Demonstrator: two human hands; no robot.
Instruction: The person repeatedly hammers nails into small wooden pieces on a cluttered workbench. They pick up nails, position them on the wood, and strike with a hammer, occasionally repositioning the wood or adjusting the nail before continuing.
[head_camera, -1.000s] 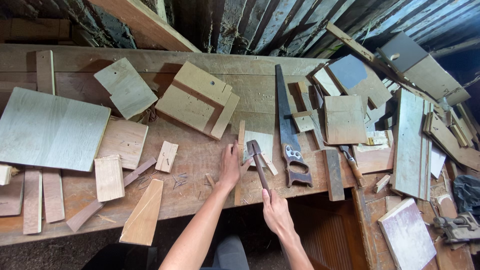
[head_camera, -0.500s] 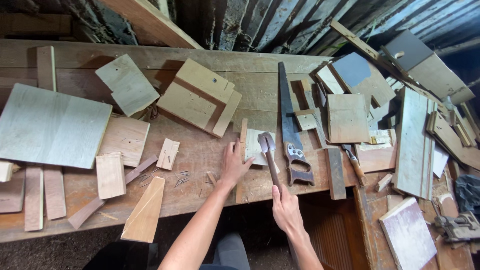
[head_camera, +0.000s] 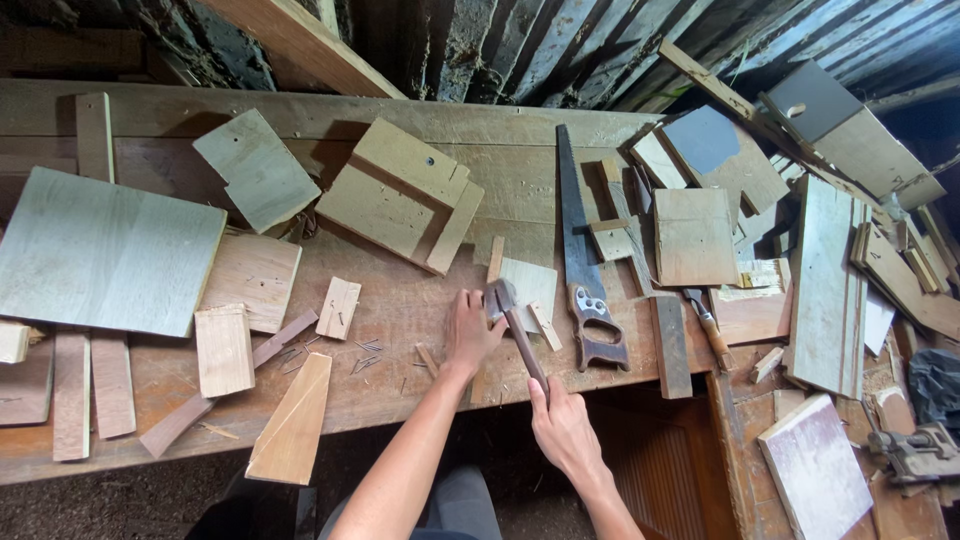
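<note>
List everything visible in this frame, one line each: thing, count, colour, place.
Workbench: one, worn brown wood, spans the frame.
Hammer: one, dark head, brown handle, centre of bench, head beside a small pale panel.
Handsaw: one, dark blade, brown handle, right of the hammer.
Large board: one, grey-green, far left.
Square offcut: one, grey-green, upper left.
Joined wooden piece: one, tan, upper centre.
Wedge-shaped block: one, light tan, front edge.
Loose nails: several, dark, left of the left hand.
Scrap pile: many, mixed tan and grey, right side.
Screwdriver-like tool: one, brown handle, right of the saw.
Left hand: flat on the bench beside the hammer head.
Right hand: grips the hammer handle's end.
</note>
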